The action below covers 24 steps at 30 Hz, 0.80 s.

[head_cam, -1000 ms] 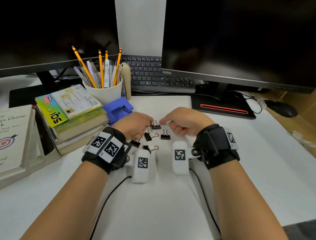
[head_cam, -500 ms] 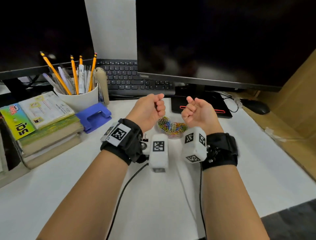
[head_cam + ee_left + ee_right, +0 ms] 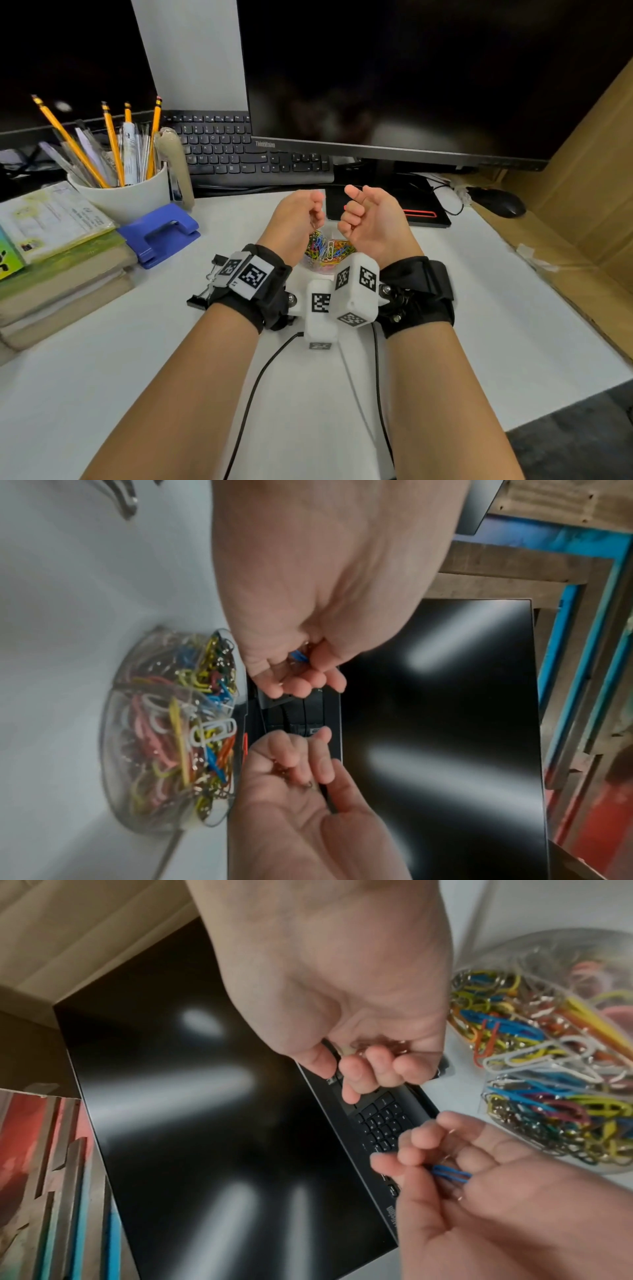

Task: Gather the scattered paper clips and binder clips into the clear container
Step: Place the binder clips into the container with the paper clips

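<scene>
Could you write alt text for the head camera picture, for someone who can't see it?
Two raised hands, left hand and right hand, fingers curled, hover above a clear container of coloured paper clips on a white desk. Binder clips lie by the left wrist.

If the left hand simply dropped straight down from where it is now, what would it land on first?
Most likely the clear container of paper clips, which sits under and between the left hand and right hand; exact alignment is uncertain, so it may catch the rim.
</scene>
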Each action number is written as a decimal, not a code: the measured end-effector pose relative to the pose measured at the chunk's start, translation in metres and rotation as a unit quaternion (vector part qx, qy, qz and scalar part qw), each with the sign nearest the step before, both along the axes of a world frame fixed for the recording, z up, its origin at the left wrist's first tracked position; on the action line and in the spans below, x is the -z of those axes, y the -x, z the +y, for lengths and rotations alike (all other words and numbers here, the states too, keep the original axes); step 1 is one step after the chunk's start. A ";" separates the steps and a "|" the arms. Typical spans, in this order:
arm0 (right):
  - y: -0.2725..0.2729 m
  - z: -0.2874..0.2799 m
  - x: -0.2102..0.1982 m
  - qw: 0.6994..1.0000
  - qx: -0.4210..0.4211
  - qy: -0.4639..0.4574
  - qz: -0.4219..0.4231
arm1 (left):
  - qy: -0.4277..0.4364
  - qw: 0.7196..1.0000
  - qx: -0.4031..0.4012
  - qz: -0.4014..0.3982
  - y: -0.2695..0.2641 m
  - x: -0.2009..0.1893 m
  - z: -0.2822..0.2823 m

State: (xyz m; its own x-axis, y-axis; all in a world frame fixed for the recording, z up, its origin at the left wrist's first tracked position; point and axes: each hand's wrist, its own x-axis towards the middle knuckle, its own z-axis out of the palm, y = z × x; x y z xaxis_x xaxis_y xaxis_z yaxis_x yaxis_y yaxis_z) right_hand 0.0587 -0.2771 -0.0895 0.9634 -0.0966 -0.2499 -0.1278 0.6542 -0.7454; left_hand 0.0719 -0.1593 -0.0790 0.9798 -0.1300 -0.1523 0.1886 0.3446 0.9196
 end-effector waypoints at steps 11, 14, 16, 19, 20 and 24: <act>0.000 0.002 -0.002 0.993 -0.039 0.109 -0.020 | -0.080 0.989 0.081 -0.097 -0.003 0.017 0.015; 0.001 0.002 -0.001 0.990 -0.045 0.134 -0.027 | -0.086 0.985 0.101 -0.114 -0.003 0.020 0.017; 0.001 0.002 -0.001 0.990 -0.048 0.129 -0.033 | -0.083 0.983 0.107 -0.122 -0.002 0.021 0.018; 0.000 0.002 0.000 0.991 -0.044 0.122 -0.042 | -0.093 0.982 0.102 -0.133 -0.002 0.023 0.017; 0.001 0.002 0.000 0.990 -0.043 0.125 -0.044 | -0.096 0.982 0.098 -0.134 -0.002 0.023 0.018; 0.004 0.001 -0.001 0.990 -0.045 0.124 -0.044 | -0.097 0.984 0.080 -0.130 0.000 0.020 0.019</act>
State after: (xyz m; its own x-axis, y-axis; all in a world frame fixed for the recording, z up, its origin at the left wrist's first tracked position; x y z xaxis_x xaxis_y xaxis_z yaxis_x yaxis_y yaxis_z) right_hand 0.0550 -0.2763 -0.0885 0.9880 -0.0563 -0.1440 -0.1051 0.4387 -0.8925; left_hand 0.0717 -0.1405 -0.0986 0.9585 -0.2781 0.0630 -0.0233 0.1438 0.9893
